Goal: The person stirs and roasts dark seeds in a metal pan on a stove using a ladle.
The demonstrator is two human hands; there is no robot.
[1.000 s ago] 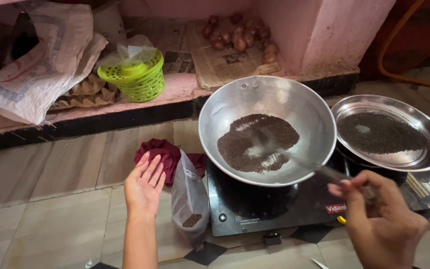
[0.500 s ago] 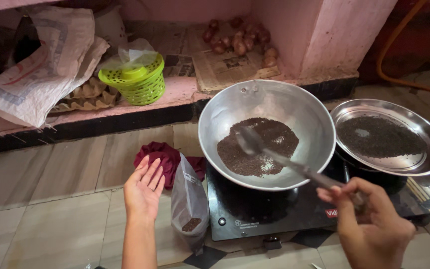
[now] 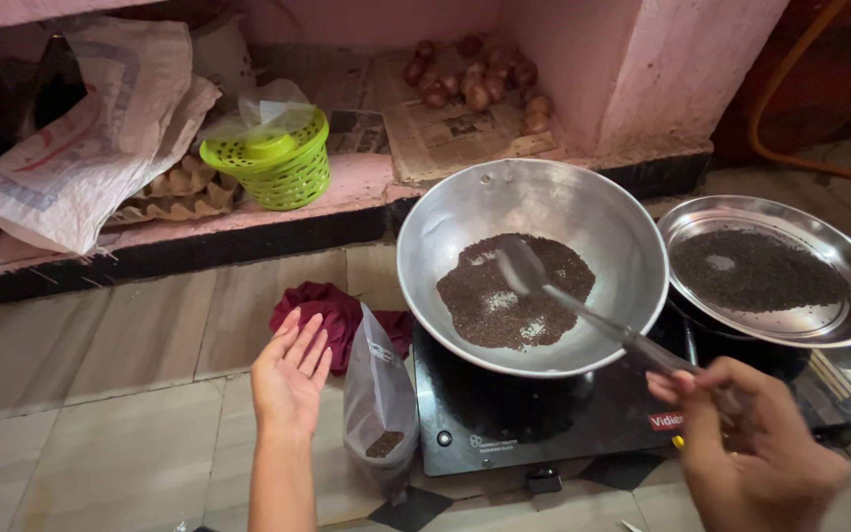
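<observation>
My right hand [image 3: 755,448] grips the handle of a metal spoon [image 3: 563,296] whose bowl rests in the dark seeds [image 3: 509,296] inside a steel wok [image 3: 445,232]. The wok sits on a black induction cooktop [image 3: 504,424]. My left hand [image 3: 291,372] hovers open, palm up, above the tiled floor, just left of a plastic pouch [image 3: 378,399] with a little dark seed at its bottom. A steel plate [image 3: 844,325] holding more dark seeds stands to the right of the wok.
A maroon cloth [image 3: 319,307] lies behind the pouch. On the pink ledge sit a green plastic basket [image 3: 270,158], egg trays [image 3: 179,187], a white sack [image 3: 81,138], and onions [image 3: 475,79] on newspaper. An orange hose [image 3: 790,108] runs at far right.
The spoon has swept leftward through the seeds in the wok, and my right hand has shifted slightly left. My left hand stays open in about the same place.
</observation>
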